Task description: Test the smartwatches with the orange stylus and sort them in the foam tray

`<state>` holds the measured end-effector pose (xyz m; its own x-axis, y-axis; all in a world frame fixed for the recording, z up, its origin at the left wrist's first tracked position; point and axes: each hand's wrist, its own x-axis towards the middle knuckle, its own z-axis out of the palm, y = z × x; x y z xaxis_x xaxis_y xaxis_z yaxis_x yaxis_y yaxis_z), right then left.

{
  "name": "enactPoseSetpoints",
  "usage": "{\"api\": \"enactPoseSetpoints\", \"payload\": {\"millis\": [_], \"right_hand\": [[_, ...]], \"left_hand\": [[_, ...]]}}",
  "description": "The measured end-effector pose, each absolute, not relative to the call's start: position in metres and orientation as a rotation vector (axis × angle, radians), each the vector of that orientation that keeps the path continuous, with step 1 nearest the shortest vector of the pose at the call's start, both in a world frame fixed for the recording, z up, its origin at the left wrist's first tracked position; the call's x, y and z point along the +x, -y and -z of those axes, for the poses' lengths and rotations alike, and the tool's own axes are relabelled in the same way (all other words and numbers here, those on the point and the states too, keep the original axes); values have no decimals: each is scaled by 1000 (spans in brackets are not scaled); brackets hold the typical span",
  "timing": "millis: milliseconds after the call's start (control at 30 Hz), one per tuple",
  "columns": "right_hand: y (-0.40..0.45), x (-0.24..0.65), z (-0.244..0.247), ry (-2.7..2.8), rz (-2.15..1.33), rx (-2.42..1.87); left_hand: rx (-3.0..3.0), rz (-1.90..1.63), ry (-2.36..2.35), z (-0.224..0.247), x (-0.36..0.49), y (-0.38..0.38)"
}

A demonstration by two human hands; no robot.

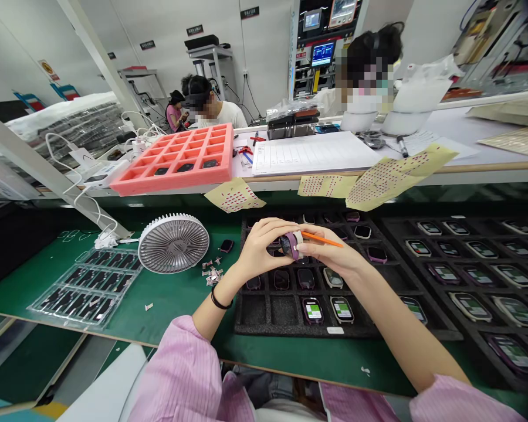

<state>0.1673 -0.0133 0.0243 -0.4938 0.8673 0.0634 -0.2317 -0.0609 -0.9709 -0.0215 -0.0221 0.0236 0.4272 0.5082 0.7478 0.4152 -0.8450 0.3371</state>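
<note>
Grn bench (171,313) | purp watch (291,246) btwn L grip (261,240), R grip (337,255) | abv tray (281,328)

wht wall (158,17) w/ blk signs (250,12) | grn bench (171,310), wht shelf (451,126) above | equip rack (322,54) bhnd

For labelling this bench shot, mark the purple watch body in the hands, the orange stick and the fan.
Purple watch body (294,247), head view: its purple side.
Orange stick (322,239), head view: mid-shaft.
Fan (174,243), head view: front grille.
</note>
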Motion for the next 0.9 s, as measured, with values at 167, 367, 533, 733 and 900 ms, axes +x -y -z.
{"api": "enactPoseSetpoints", "payload": {"millis": [167,367,533,733,900], "right_hand": [[17,167,-27,1394,-1651,-774],[19,162,-26,1355,-1616,-796],[19,161,-25,1358,-1613,-799],[16,174,-34,1454,-1382,-798],[29,185,-42,1369,-886,-705]], "left_hand": [[2538,-1362,-878,-23,-22,21],[2561,-1317,-897,-22,-22,22],[2609,-1336,-867,-21,-21,22],[2568,-1418,-944,-28,-24,25],[2464,-1457,-931,-32,-27,28]]}}
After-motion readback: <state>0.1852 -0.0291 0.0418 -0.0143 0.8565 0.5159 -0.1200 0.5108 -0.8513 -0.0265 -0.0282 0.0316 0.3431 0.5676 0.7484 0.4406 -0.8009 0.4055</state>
